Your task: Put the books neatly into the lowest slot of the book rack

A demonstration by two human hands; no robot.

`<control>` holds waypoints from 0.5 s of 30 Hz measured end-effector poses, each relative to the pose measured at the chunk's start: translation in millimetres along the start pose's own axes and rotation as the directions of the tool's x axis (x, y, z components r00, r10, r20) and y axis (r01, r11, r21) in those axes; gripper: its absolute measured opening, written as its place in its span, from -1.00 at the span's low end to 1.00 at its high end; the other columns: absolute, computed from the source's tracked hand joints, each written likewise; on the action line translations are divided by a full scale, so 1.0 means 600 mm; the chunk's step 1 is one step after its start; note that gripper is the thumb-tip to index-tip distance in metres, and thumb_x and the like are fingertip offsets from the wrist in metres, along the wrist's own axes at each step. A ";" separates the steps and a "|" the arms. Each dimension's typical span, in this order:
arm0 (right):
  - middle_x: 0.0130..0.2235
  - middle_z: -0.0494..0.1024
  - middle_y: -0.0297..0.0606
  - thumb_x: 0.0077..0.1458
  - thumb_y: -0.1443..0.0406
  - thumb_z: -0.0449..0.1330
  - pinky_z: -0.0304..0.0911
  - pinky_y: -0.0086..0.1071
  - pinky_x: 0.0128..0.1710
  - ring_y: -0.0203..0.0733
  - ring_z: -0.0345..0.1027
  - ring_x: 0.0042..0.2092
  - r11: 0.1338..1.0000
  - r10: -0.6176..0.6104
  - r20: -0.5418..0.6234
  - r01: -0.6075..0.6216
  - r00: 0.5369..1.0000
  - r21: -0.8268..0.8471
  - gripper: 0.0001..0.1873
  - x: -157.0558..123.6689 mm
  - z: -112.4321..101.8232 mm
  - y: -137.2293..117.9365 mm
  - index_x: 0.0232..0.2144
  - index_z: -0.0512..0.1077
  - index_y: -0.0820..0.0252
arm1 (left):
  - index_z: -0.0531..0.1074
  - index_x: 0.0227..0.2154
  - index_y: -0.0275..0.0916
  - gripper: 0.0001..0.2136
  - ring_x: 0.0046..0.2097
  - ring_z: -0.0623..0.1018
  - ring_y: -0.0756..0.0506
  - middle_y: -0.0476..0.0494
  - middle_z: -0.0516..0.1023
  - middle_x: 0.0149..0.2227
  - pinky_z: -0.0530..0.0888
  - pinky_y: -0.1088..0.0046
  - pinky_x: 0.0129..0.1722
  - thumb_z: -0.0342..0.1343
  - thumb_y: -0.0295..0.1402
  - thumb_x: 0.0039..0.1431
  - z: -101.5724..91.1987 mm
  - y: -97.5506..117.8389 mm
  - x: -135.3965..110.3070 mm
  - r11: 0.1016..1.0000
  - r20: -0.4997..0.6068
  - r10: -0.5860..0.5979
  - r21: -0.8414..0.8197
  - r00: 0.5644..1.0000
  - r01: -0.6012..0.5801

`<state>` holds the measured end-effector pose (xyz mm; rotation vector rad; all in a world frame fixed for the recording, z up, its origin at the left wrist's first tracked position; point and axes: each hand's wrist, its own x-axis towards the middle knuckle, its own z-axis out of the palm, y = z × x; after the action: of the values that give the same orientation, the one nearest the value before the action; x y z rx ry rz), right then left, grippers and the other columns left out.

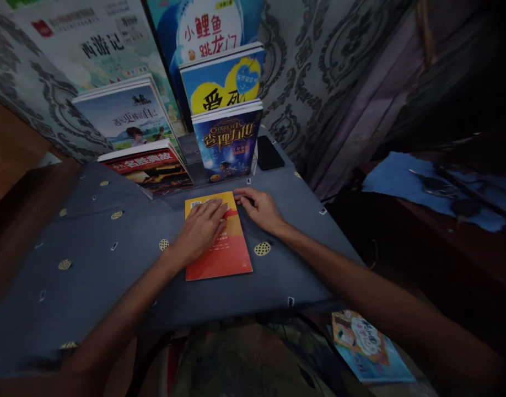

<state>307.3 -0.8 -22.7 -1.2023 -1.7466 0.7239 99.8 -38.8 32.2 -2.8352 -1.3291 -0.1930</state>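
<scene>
A thin book with an orange, yellow and red cover lies closed and flat on the cloth-covered table. My left hand rests flat on its upper part, fingers stretched out and covering some of the print. Beside the book's upper right corner is my right hand. Its thumb and fingers are curled near the edge, the fingertips at or just off the corner; whether they pinch the cover I cannot make out.
Behind stand upright books in two stacks: a red-covered one in front at left, a dark blue one at right. A black phone-like slab lies beside them. Picture books lie below the table, right. A blue cloth is further right.
</scene>
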 end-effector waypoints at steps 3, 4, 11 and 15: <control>-0.10 0.69 -0.16 0.21 0.44 0.03 0.46 -0.22 -0.04 -0.14 0.59 -0.11 1.000 -0.018 0.005 0.018 1.000 -0.023 -0.60 -0.003 -0.001 -0.003 0.03 0.51 0.17 | 0.30 0.25 -0.30 -0.59 0.37 0.30 -0.21 -0.30 0.34 0.33 0.20 0.10 0.36 -0.15 -0.28 0.46 0.019 0.003 0.011 0.999 0.025 0.030 -0.019 0.999 -0.029; -0.09 0.69 -0.16 0.21 0.45 0.03 0.45 -0.22 -0.04 -0.14 0.59 -0.10 0.999 -0.019 0.010 0.020 1.000 -0.034 -0.60 -0.004 -0.001 -0.004 0.03 0.51 0.18 | 0.31 0.25 -0.29 -0.59 0.37 0.29 -0.20 -0.29 0.34 0.33 0.19 0.10 0.37 -0.17 -0.27 0.46 0.023 0.003 0.013 0.999 0.027 0.036 -0.024 0.999 -0.035; -0.07 0.67 -0.08 0.22 0.43 0.02 0.44 -0.16 -0.03 -0.05 0.58 -0.09 0.997 0.006 0.029 -0.003 1.000 -0.076 -0.59 -0.003 -0.001 -0.007 0.05 0.48 0.24 | 0.33 0.24 -0.26 -0.59 0.35 0.33 -0.20 -0.28 0.36 0.32 0.22 0.07 0.36 -0.18 -0.26 0.46 0.015 0.002 0.012 0.998 0.036 0.048 -0.053 0.998 -0.046; -0.04 0.67 -0.13 0.22 0.43 0.01 0.44 -0.18 -0.01 -0.07 0.57 -0.04 0.996 -0.015 0.042 0.019 0.999 -0.092 -0.58 -0.005 -0.001 -0.009 0.06 0.48 0.19 | 0.37 0.21 -0.23 -0.61 0.35 0.33 -0.21 -0.27 0.39 0.30 0.27 0.07 0.33 -0.15 -0.25 0.46 0.004 0.017 -0.008 0.991 0.042 0.104 -0.094 0.994 -0.100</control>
<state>305.8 -5.5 -19.2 -1.2403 -1.8395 0.6685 104.6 -48.7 29.5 -2.9931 -1.2093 -0.1923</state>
